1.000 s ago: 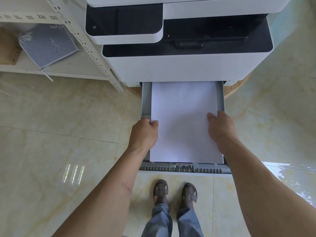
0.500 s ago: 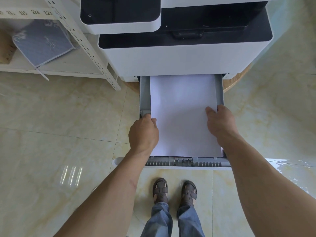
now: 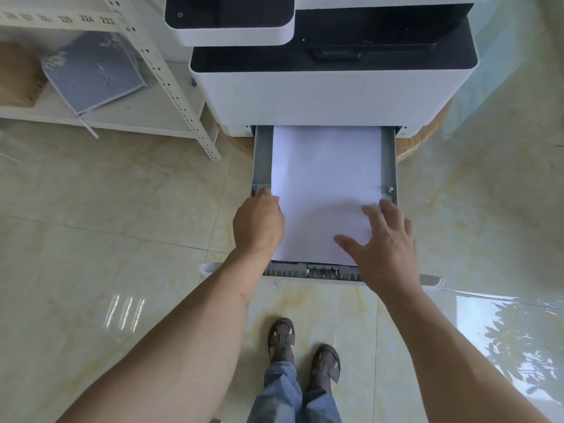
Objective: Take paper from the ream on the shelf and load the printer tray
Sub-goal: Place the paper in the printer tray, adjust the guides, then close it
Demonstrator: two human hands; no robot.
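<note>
A white stack of paper (image 3: 326, 178) lies flat in the grey printer tray (image 3: 262, 157), which is pulled out from the white and black printer (image 3: 329, 93). My left hand (image 3: 259, 224) sits at the paper's left edge with its fingers curled down over that edge, beside the tray's left guide. My right hand (image 3: 384, 239) hovers over the paper's right part with fingers spread and straight; whether it touches the sheet I cannot tell. The tray's front lip (image 3: 308, 271) shows between my wrists.
A white metal shelf (image 3: 164, 71) stands left of the printer, holding a grey-blue wrapped pack (image 3: 94, 74) and a brown box (image 3: 18, 74). The printer rests on a round wooden base (image 3: 427, 132). Glossy tiled floor (image 3: 122, 209) surrounds it; my sandalled feet (image 3: 305, 346) are below the tray.
My right hand has let go of the paper's right edge, opened and slid inward over the sheet. The left hand has stayed at the left edge.
</note>
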